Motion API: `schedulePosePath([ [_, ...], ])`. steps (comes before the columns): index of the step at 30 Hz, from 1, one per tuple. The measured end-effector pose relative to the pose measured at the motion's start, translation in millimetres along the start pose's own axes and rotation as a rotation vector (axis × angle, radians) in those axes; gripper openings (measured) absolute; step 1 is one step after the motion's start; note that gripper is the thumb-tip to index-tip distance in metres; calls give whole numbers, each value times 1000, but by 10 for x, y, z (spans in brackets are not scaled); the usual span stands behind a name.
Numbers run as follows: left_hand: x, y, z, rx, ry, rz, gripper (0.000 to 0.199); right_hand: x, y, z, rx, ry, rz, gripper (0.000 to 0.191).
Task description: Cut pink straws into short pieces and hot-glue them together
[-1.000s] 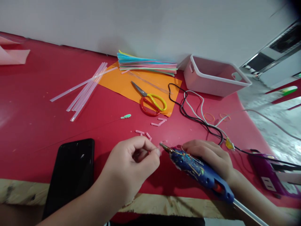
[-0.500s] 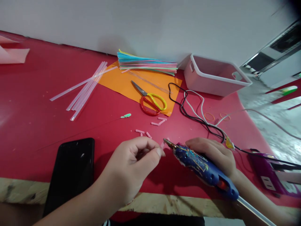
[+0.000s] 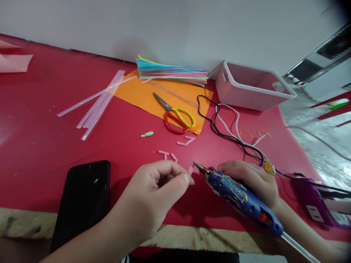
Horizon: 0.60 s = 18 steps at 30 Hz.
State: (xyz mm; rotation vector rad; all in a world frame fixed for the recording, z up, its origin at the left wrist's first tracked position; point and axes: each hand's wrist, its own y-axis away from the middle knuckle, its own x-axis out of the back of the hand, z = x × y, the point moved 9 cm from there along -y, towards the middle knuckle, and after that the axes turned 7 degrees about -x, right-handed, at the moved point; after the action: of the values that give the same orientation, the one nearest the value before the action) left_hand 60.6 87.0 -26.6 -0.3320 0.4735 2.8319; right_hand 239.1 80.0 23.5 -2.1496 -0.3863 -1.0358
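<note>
Between thumb and forefinger, my left hand (image 3: 159,193) pinches a small pink piece (image 3: 191,168) that sticks up from the fingertips. My right hand (image 3: 252,179) is wrapped round a blue glue gun (image 3: 241,199) spotted with dried glue, a clear stick coming out of its rear. The metal nozzle points left, close to the pink piece. Whether the two touch is too small to tell. Several short pink pieces (image 3: 163,152) lie on the red table (image 3: 126,153) beyond my left hand. Scissors (image 3: 175,115) with red and yellow handles rest partly on orange paper (image 3: 137,95).
A black phone (image 3: 83,201) lies at the near left. Farther back are long translucent sticks (image 3: 100,104), a bundle of coloured stems (image 3: 171,72) and a pink bin (image 3: 252,87). Black and white cables (image 3: 233,138) run right, towards a purple object (image 3: 312,201).
My right hand and the glue gun have shifted slightly right, and the nozzle stands a little farther from my left fingertips. My left hand keeps its pinch.
</note>
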Motion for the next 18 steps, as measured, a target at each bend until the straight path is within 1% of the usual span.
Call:
schedulePosePath([
  [5, 16, -13, 1, 6, -3, 13, 22, 38, -82, -35, -38, -11, 6, 14],
  [8, 27, -9, -9, 22, 3, 21, 22, 76, -87, -54, -31, -48, 40, 13],
  [14, 17, 8, -17, 19, -38, 3, 19, -52, 2, -22, 36, -78, -52, 16],
  [16, 15, 9, -18, 17, -51, 0, 19, -71, 29, 28, 13, -80, -49, 15],
  [18, 17, 8, -19, 22, -56, 0, 20, -53, 38, 59, -11, -66, -21, 16],
])
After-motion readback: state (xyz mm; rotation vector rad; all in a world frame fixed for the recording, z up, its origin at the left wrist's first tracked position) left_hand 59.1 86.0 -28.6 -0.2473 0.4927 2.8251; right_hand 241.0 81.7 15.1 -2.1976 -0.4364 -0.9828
